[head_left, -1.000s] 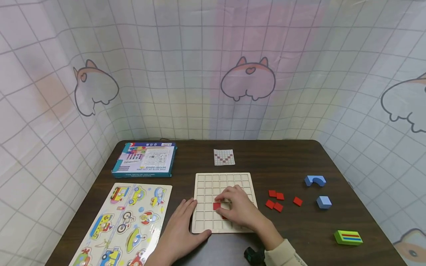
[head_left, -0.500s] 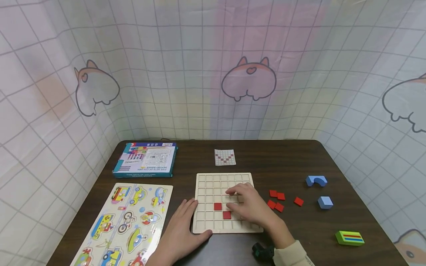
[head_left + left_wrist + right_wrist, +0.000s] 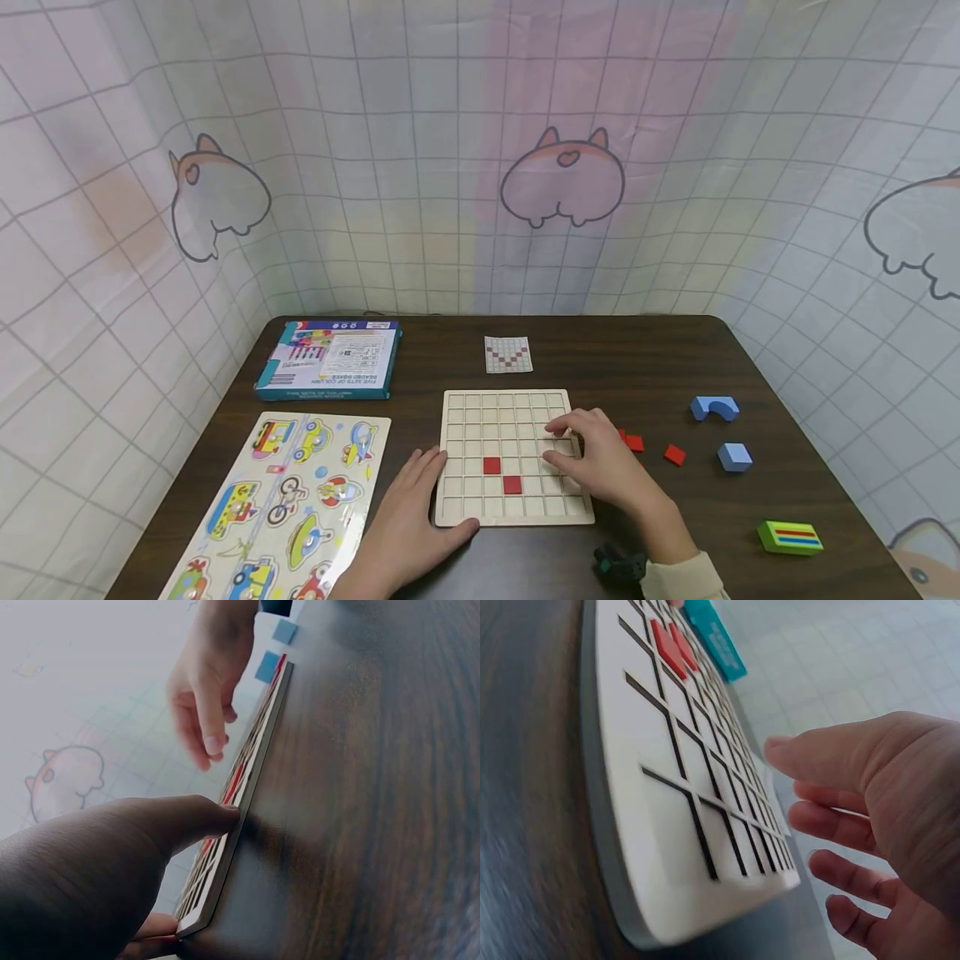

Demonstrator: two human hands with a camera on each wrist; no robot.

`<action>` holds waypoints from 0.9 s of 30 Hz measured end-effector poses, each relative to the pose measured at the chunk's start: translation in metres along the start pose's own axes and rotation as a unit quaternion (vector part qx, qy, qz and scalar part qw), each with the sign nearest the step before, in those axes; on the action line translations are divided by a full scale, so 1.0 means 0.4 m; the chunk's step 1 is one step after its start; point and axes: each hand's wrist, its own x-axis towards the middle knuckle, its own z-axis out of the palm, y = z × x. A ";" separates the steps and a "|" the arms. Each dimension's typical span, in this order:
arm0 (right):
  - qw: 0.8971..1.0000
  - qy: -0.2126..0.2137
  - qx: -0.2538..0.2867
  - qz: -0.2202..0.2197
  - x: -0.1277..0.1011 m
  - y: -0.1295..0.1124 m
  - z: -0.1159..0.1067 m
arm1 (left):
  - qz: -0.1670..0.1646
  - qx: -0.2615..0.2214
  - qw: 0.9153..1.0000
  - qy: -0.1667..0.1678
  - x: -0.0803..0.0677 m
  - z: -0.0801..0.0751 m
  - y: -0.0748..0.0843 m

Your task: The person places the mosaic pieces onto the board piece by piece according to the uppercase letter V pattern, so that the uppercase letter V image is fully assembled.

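Red loose tiles (image 3: 633, 442) lie just right of my right hand (image 3: 600, 467), empty and relaxed over the grid board (image 3: 480, 408); my left hand (image 3: 408, 508) presses flat against the board's left edge.

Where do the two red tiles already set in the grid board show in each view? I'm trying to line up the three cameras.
Head: the red tiles sit in the board's lower middle, diagonal neighbours, between the two hands.
Left wrist: a thin red streak along the board's top face, seen edge-on, just above the left thumb.
Right wrist: two red squares at the board's far end, top left.
Shared landmark: the wooden grid board.
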 end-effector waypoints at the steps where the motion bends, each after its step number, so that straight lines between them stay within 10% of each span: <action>1: 1.000 0.001 -0.001 0.005 -0.004 0.005 -0.005 | 0.001 0.000 1.000 0.000 0.000 0.000 0.000; 27: 0.997 0.018 -0.046 0.055 -0.058 0.104 -0.097 | -0.001 -0.001 1.000 -0.007 -0.001 -0.004 0.001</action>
